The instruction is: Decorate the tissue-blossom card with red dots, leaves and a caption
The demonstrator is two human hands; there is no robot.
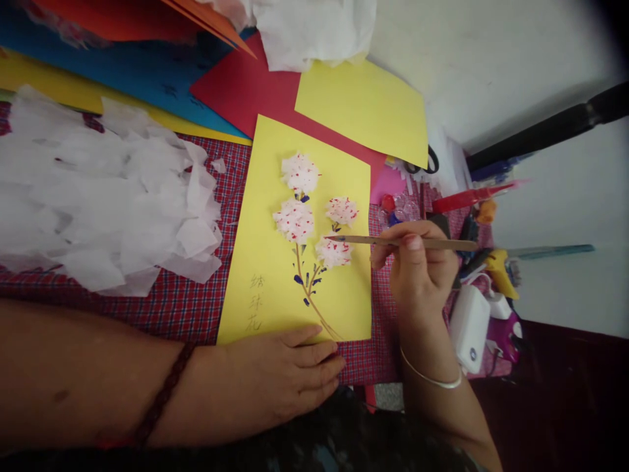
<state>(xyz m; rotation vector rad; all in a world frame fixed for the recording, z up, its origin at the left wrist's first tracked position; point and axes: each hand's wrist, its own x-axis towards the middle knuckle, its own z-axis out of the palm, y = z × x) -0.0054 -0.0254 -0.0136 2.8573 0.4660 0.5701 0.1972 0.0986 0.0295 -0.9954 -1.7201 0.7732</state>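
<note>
A yellow card lies on a red checked cloth. On it are several white tissue flowers dotted red, a painted stem with blue leaves, and faint writing. My left hand lies flat with fingers stretched out, pressing the card's bottom edge. My right hand pinches a thin wooden brush, held level. The brush tip touches the lower right flower.
A heap of white tissue pieces covers the left. Blue, red, orange and yellow paper sheets lie at the back. Scissors, pens, a white box and small craft tools crowd the right edge.
</note>
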